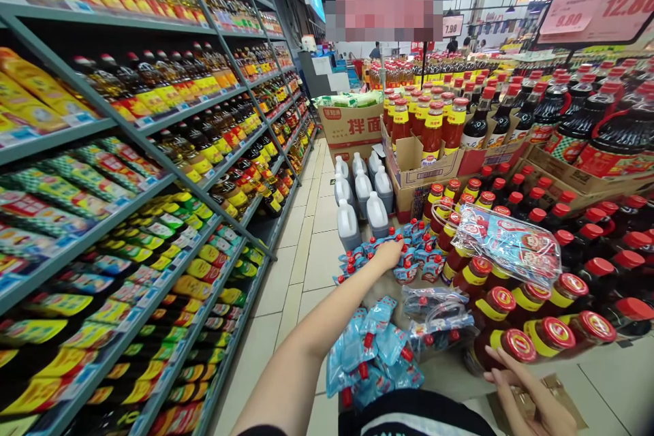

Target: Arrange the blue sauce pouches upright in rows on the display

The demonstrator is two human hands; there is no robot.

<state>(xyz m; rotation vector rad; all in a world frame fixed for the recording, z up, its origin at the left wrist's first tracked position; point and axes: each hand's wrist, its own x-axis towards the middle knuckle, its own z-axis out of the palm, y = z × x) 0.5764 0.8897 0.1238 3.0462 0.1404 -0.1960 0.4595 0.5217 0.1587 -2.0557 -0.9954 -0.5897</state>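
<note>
L hand (390,255) at blue pouches (406,275) — fingers' grip unclear; R hand (539,398) — fingers part-spread, nr jar (517,346).

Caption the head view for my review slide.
Left hand at small blue pouches, right hand by red-lidded jars in a supermarket aisle.

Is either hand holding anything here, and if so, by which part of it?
The left hand is among the blue pouches; whether it grips one cannot be told. The right hand, near a jar, holds nothing visible.
</note>
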